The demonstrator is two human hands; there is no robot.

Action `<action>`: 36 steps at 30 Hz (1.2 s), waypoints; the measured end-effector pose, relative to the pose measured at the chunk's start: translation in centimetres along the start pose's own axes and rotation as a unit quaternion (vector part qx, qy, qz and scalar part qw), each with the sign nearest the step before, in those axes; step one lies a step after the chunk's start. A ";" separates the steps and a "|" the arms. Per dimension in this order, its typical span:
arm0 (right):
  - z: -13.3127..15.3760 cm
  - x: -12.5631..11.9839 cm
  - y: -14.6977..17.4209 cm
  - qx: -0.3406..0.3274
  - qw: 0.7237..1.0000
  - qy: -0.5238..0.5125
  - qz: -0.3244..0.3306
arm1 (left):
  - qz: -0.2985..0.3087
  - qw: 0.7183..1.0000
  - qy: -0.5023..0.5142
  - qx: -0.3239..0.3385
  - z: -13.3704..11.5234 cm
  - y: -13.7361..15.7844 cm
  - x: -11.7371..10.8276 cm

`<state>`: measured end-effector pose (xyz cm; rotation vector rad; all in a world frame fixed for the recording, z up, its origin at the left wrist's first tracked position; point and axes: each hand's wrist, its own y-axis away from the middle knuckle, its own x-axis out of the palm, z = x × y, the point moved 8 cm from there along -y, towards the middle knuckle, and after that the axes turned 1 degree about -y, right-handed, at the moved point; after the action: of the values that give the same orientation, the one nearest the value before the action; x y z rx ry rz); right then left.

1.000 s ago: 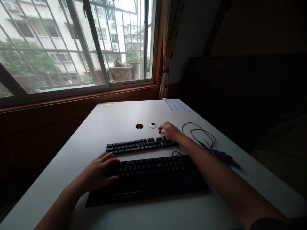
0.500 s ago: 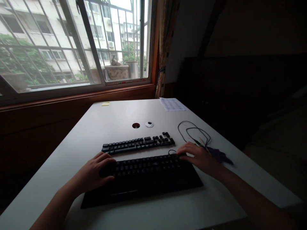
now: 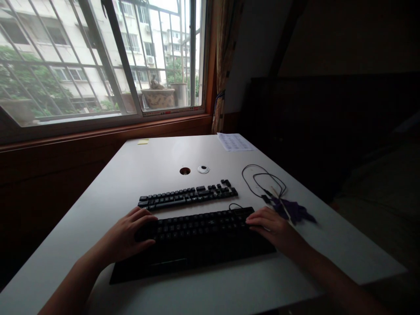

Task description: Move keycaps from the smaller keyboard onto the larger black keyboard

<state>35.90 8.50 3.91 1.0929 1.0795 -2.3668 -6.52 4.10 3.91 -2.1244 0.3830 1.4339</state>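
Observation:
A black keyboard (image 3: pixel 197 225) with a wide front rest lies on the white table, close to me. My left hand (image 3: pixel 133 232) grips its left end, fingers over the back part and thumb towards the front. At the right end of the keys, my right hand (image 3: pixel 269 225) has thumb and fingers drawn together in a pinch. Whether a small piece is between those fingertips is hidden. Behind the keyboard, loose black keycaps (image 3: pixel 188 197) are set out in rows, with a few more at their right end.
On the right of the table (image 3: pixel 157 157) are a looped black cable (image 3: pixel 243 175) and a crumpled purple cloth (image 3: pixel 297 212) with a thin stick across it. Further back are a round hole (image 3: pixel 185 171), a white ring-shaped cover (image 3: pixel 203 169), a printed sheet (image 3: pixel 234 142) and yellow notes (image 3: pixel 143 141).
My right hand has moved from the back right corner of the keyboard towards the front, and its thumb and fingers have come together. My left hand stays at the left end.

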 end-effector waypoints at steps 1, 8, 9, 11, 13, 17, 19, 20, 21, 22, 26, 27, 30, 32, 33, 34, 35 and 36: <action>0.1 0.0 0.0 -0.004 1.000 0.003 -0.001 | 0.000 1.000 0.000 0.001 0.0 0.0 0.0; -0.1 0.0 0.5 -0.007 1.000 0.006 -0.021 | 0.011 1.000 -0.008 0.003 0.1 0.2 0.3; -0.2 0.0 0.6 -0.008 1.000 0.006 -0.021 | 0.012 1.000 -0.009 0.002 0.1 0.2 0.3; -0.3 0.0 0.7 -0.007 1.000 0.006 -0.021 | 0.011 1.000 -0.010 0.000 0.2 0.2 0.3; -0.4 0.0 0.7 -0.002 1.000 0.005 -0.022 | 0.012 1.000 -0.010 -0.001 0.2 0.2 0.3; -0.3 -0.2 0.7 0.009 0.999 0.010 -0.036 | 0.015 1.000 -0.007 0.001 0.1 0.2 0.3; -0.2 -0.2 0.8 0.010 0.999 0.016 -0.044 | 0.018 1.000 -0.006 -0.001 0.1 0.2 0.3; -0.2 -0.1 0.8 0.010 0.999 0.018 -0.045 | 0.020 1.000 -0.006 -0.001 0.1 0.2 0.4; -0.1 -0.1 0.9 0.008 0.999 0.021 -0.044 | 0.023 1.000 -0.006 -0.001 0.1 0.2 0.4; -0.1 0.0 1.0 0.004 0.999 0.023 -0.042 | 0.024 1.000 -0.006 -0.001 0.2 0.2 0.4; -0.1 0.1 1.4 -0.008 0.999 0.032 -0.041 | 0.025 1.000 -0.008 -0.002 0.2 0.2 0.5; -0.2 -0.1 1.5 -0.005 0.998 0.035 -0.048 | 0.024 1.000 -0.007 -0.002 0.2 0.2 0.4; -0.9 -0.8 1.4 0.030 0.995 0.049 -0.082 | 0.022 1.000 -0.002 0.000 0.2 0.2 0.4; -1.6 -1.0 1.4 0.071 0.991 0.058 -0.098 | 0.022 1.000 -0.001 -0.003 0.2 0.2 0.4; -2.0 -0.9 1.4 0.095 0.989 0.059 -0.099 | 0.023 1.000 -0.001 -0.006 0.3 0.2 0.3; -2.5 -0.6 1.5 0.118 0.987 0.057 -0.096 | 0.025 1.000 -0.002 -0.007 0.3 0.2 0.3; -2.9 -0.3 1.6 0.139 0.985 0.053 -0.092 | 0.025 1.000 -0.002 -0.008 0.2 0.2 0.3; -3.2 0.2 1.7 0.157 0.983 0.048 -0.087 | 0.026 1.000 -0.003 -0.008 0.2 0.2 0.3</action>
<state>38.36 9.80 1.55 1.2758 0.8827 -2.7169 -6.62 4.07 3.49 -2.1368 0.4304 1.4764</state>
